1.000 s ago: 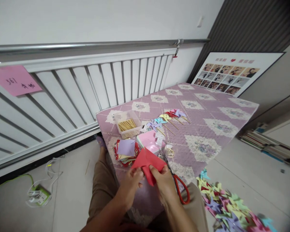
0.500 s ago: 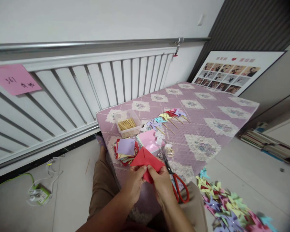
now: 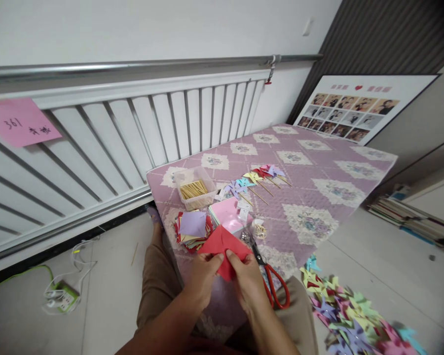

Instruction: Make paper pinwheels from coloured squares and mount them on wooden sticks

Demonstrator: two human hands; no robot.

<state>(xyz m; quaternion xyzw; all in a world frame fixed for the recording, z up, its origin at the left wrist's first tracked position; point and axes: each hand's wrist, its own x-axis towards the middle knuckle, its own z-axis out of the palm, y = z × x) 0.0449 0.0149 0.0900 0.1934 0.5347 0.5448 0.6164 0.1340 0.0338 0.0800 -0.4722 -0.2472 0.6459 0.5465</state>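
Note:
A red square of paper (image 3: 222,239) with crease lines is held between my two hands over the near part of the table. My left hand (image 3: 206,272) pinches its left side, thumb on top. On the other side my right hand (image 3: 247,279) grips the paper, its thumb close to the middle. Red-handled scissors (image 3: 274,286) lie just right of my right hand, blades pointing away. Beyond the paper are a stack of coloured paper squares (image 3: 193,224) and a pile of larger pink sheets (image 3: 227,213). Small metal pieces (image 3: 245,237) sit by the scissor tips.
A clear plastic box (image 3: 196,190) holds thin wooden sticks. Finished paper pinwheels (image 3: 253,178) on sticks lie behind it, and a small round container (image 3: 259,230) stands nearer. Many pinwheels (image 3: 355,315) cover the floor at right. A radiator (image 3: 163,128) borders the table; a power strip (image 3: 66,297) lies left.
Both hands still hold the red paper in nearly the same place. The thumbs have shifted slightly on it, the right one up a little.

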